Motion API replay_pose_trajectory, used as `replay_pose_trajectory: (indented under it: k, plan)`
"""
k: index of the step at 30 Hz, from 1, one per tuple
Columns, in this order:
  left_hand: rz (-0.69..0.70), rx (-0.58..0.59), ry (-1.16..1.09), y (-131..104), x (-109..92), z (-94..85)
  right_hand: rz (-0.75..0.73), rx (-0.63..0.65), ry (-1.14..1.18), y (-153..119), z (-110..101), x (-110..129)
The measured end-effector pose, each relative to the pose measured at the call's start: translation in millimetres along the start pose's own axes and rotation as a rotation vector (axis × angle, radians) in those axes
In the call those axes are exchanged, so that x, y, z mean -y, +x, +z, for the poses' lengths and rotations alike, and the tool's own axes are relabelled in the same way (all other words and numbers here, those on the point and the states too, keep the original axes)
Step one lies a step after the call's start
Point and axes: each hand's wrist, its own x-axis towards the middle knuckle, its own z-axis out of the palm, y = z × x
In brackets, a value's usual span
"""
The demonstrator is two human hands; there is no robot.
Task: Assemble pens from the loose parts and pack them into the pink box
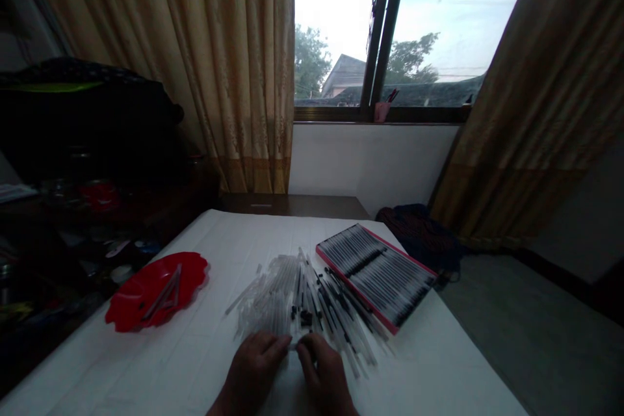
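Centrally, a white table [429, 364] occupies the foreground. On the table's far right side, a red box [389, 324] contains rows of slim pens [390, 281]. On the table's left side, a red plate [190, 270] holds clear strips [164, 296]. Mid-table lies a heap of clear tubes [273, 292]; loose dark-and-clear sticks [336, 312] lie right of table centre. Toward the table's near edge, the left hand [256, 364] and right hand [324, 367] meet below some black caps [306, 318], fingertips pinching a small pale piece [293, 344], too blurred to identify.
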Motion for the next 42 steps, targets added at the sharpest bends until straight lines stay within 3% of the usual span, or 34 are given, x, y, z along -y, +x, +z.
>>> replay_pose_trajectory:
  k: [6,12,22,31,37,42]
  plan:
    - [0.04,0.011,0.022,3.1,-2.2,-2.9,0.056,0.051,-0.045,-0.3,3.0,-7.6]
    - [-0.017,-0.018,0.009,1.1,-1.3,-0.4,-0.021,0.046,0.089,-0.7,-1.9,-3.8]
    - [0.032,0.021,0.018,1.4,-0.9,0.1,0.071,0.047,-0.044,-0.7,4.2,-8.0]
    - [-0.03,0.042,0.027,-2.9,2.3,4.8,-0.01,0.095,0.023,-0.8,0.3,-7.4]
    - [-0.024,0.02,0.023,0.5,-0.2,-1.8,0.051,0.021,-0.038,-0.2,2.3,-7.4]
    - [-0.153,-0.031,0.025,3.0,2.5,-8.2,0.169,-0.08,0.098,0.1,-0.8,-13.4]
